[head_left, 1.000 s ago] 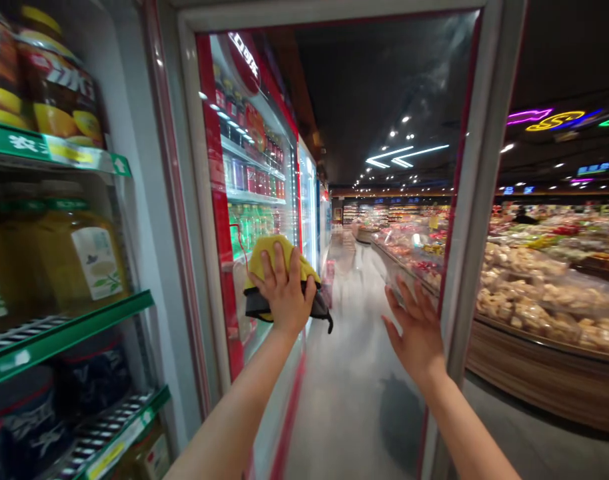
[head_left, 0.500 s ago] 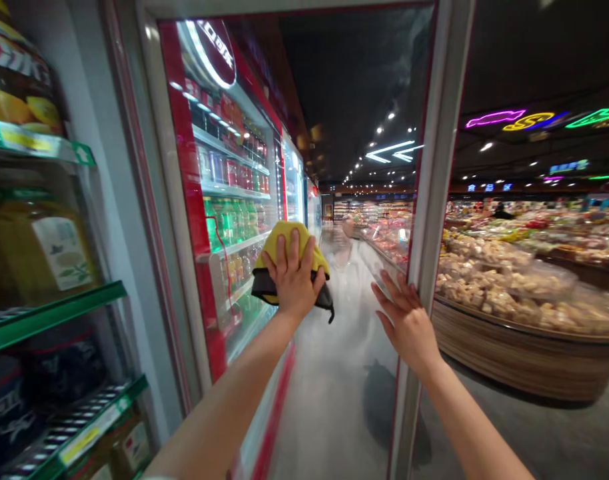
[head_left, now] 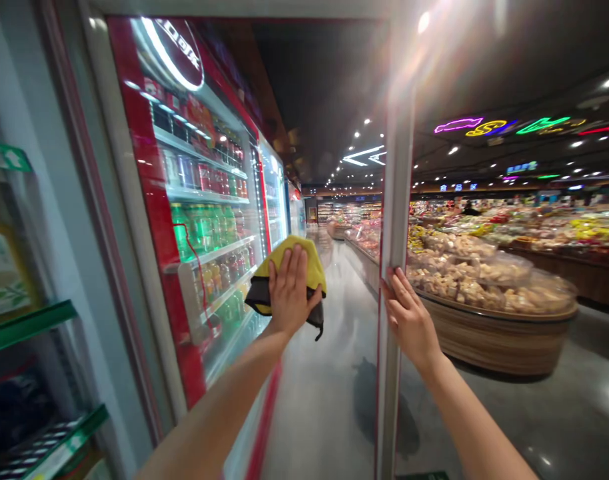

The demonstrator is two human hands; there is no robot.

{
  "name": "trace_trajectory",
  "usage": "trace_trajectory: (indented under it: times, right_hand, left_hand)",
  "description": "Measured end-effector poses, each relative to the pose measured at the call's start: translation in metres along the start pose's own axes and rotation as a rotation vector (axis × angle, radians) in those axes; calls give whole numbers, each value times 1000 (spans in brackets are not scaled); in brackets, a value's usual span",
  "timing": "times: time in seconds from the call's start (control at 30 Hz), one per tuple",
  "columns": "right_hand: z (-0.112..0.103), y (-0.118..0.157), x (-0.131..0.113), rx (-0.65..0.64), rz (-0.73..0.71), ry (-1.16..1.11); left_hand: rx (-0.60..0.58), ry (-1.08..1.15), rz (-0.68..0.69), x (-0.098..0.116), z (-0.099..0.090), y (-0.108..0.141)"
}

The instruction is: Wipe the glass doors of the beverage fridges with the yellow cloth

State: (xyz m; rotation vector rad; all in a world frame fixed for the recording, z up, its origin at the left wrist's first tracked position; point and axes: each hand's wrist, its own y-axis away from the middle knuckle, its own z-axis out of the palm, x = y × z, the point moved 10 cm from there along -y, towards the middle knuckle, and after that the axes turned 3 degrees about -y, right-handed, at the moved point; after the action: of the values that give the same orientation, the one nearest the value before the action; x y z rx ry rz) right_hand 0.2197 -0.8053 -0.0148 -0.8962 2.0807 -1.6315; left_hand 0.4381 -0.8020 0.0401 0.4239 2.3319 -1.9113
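My left hand (head_left: pixel 289 290) presses a folded yellow and black cleaning cloth (head_left: pixel 304 257) against the glass pane (head_left: pixel 329 373) of a door, its fingers stretched over the yellow side. A dark corner with a small loop hangs below the wrist side. My right hand (head_left: pixel 412 320) is at the door's grey upright frame (head_left: pixel 397 200), fingers close together and bent onto the edge; part of them is hidden. Through or in the glass shows a red drinks fridge (head_left: pixel 184 373) with bottles and cans on lit shelves.
At the left, shelves with green edge strips (head_left: pixel 29 327) hold bottles, one with a white label (head_left: pixel 4 273). Beyond the door on the right stands a rounded wooden display bin (head_left: pixel 494 340) heaped with bagged goods. Grey shiny floor (head_left: pixel 579 400) runs around it.
The view has swung right, so the door sits further left. My right hand has gone from spread fingers near the frame to closing on its edge. The cloth has shifted slightly lower on the glass.
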Motion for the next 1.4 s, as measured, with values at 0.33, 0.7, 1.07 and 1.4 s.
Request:
trace_trajectory:
  times: [0.33,0.7,1.07,1.4]
  right_hand:
    - [-7,4,17,71,114,-44]
    - [-3,18,28,37,177,-114]
    - [-2,28,36,2,259,-298]
    - [1,36,40,27,367,-496]
  left_hand:
    - [-94,-6,324,59,21,3]
    - [-33,42,226,94,35,-44]
    - [-103,59,470,115,47,-24]
    - [5,163,459,120,40,-24]
